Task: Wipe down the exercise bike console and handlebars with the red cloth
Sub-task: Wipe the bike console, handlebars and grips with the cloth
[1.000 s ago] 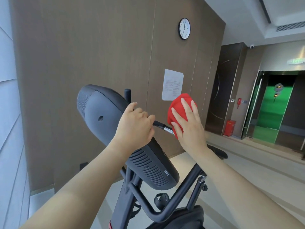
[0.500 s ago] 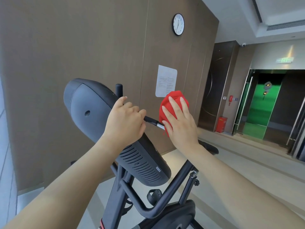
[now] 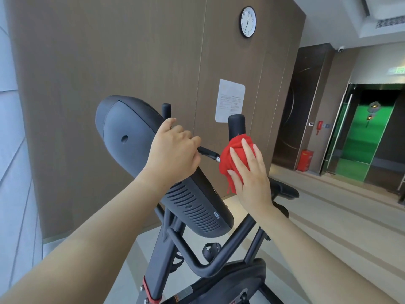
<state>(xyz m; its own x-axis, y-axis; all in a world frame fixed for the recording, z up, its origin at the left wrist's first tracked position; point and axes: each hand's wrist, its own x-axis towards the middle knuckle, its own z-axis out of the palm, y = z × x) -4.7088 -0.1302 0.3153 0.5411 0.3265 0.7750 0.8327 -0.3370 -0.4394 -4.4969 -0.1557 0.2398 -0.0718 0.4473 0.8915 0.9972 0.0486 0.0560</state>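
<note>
Console (image 3: pixel 131 137): black and tilted, with its vented back toward the camera, on top of the bike frame (image 3: pixel 166 249).
Left hand (image 3: pixel 173 152): fingers curl over the console's upper right edge and grip it.
Handlebar (image 3: pixel 208 153): a thin black bar with a silver end runs from under the left knuckles to the cloth. A padded upright grip (image 3: pixel 236 126) rises just above the cloth.
Red cloth (image 3: pixel 230 159): bunched against the handlebar below the upright grip, with a frayed corner hanging down.
Right hand (image 3: pixel 249 172): fingers straight and slightly spread, pressing the cloth against the handlebar without pinching it.
Wall: a paper notice (image 3: pixel 230 99) with a clock (image 3: pixel 247 21) above it.
Far right: a red box (image 3: pixel 304 160) on the floor and a green-lit doorway (image 3: pixel 361 137).
</note>
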